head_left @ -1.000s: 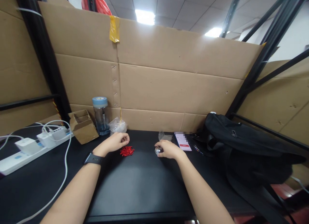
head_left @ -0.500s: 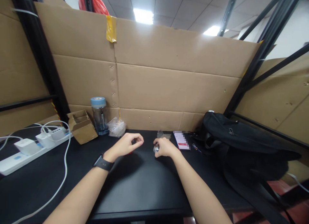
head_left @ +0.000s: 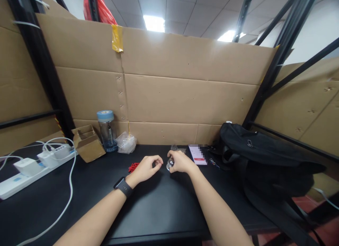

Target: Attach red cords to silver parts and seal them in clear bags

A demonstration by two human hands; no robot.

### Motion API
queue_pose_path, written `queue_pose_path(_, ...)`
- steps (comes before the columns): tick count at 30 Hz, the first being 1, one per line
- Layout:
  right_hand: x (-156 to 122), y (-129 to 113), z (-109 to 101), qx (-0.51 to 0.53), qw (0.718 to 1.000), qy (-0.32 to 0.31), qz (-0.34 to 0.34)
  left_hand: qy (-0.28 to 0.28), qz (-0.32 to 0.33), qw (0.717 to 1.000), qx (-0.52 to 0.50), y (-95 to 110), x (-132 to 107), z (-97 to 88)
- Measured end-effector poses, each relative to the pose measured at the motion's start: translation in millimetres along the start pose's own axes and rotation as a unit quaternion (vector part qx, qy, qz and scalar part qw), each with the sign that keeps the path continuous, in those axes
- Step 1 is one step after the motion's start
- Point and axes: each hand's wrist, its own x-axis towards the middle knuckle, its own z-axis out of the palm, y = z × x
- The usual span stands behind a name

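My right hand (head_left: pixel 181 162) is closed around a small round silver object (head_left: pixel 171 162) with a clear, shiny rim, just above or on the black tabletop (head_left: pixel 159 210); my fingers hide part of it. Just left of it, my left hand (head_left: pixel 148 168) has its fingers loosely curled, with a gap between thumb and fingers and nothing visible in them. A dark watch sits on the left wrist. Behind the left hand lies a bundle of red cord (head_left: pixel 133 167). Beyond the right hand is a bit of clear plastic (head_left: pixel 174 147).
To the right are a phone (head_left: pixel 197 154) and a black bag (head_left: pixel 265 157). On the left stand a power strip (head_left: pixel 16 184) with chargers and a white cable, an opened cardboard box (head_left: pixel 90 147), a blue-lidded bottle (head_left: pixel 107 133) and crumpled clear plastic (head_left: pixel 126 143). Cardboard panels (head_left: pixel 185 97) wall the back.
My left hand has moved right and slightly nearer, towards my right hand, uncovering the red cord. The right hand keeps its hold on the silver object. The view has shifted slightly.
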Motion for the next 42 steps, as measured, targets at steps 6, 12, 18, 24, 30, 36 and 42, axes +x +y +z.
queue_pose_path(6, 0, 1, 1, 0.019, 1.000, -0.010, -0.018, -0.026, 0.004, 1.000, 0.007, -5, 0, 0.1)
queue_pose_path(12, 2, 5, 3, 0.038, 0.999, -0.015, -0.036, -0.039, 0.007, 0.999, 0.012, -7, -1, -0.6)
queue_pose_path(18, 2, 10, 3, 0.053, 0.997, -0.014, -0.047, -0.041, 0.008, 0.999, 0.018, -8, -1, -1.1)
queue_pose_path(24, 0, 7, -3, 0.054, 0.997, -0.027, -0.043, -0.046, 0.005, 0.999, 0.019, -12, -1, 0.5)
queue_pose_path(30, -2, 5, -7, 0.044, 0.998, -0.027, -0.047, -0.050, -0.002, 0.999, 0.016, -12, -1, 0.4)
queue_pose_path(36, -1, 6, -8, 0.063, 0.996, -0.030, -0.056, -0.050, -0.006, 0.999, 0.015, -12, -2, 1.1)
queue_pose_path(42, 1, 7, -8, 0.076, 0.994, -0.037, -0.062, -0.054, -0.002, 0.998, 0.020, -15, -2, 2.1)
